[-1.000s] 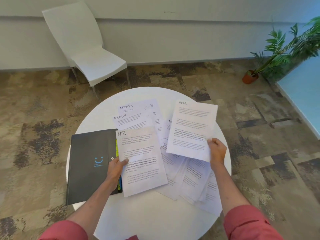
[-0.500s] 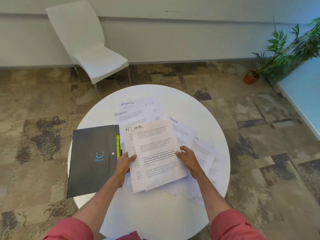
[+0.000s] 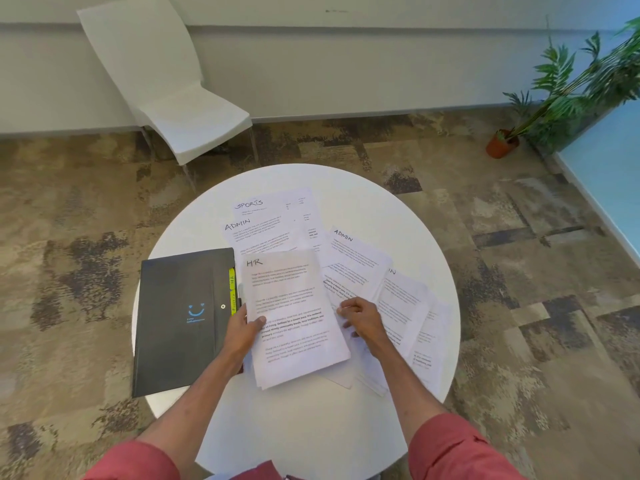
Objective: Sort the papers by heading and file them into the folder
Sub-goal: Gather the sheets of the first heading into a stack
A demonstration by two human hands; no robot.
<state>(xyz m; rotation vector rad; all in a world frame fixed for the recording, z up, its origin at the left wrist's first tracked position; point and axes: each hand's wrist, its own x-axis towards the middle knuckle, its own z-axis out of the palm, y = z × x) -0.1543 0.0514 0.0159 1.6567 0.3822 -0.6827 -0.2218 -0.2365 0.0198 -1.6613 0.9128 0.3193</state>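
A small stack of sheets headed HR (image 3: pixel 294 306) lies in the middle of the round white table (image 3: pixel 381 202). My left hand (image 3: pixel 242 329) grips the stack's left edge, thumb on top. My right hand (image 3: pixel 362 315) rests at the stack's right edge, fingers curled against the paper. A closed black folder (image 3: pixel 180 317) with a blue smile logo and yellow tabs lies just left of the stack. Behind the stack lie a sheet headed SPORTS (image 3: pixel 273 204) and one headed ADMIN (image 3: pixel 258 230). Another ADMIN sheet (image 3: pixel 353 258) and several loose pages (image 3: pixel 412 313) spread to the right.
A white plastic chair (image 3: pixel 166 88) stands beyond the table at the back left, against the wall. A potted plant (image 3: pixel 502 143) sits on the patterned carpet at the back right, beside a pale blue surface (image 3: pixel 609 174).
My right hand brought the lifted HR sheet down onto the HR sheet under my left hand. Both sheets now sit squared up as one stack.
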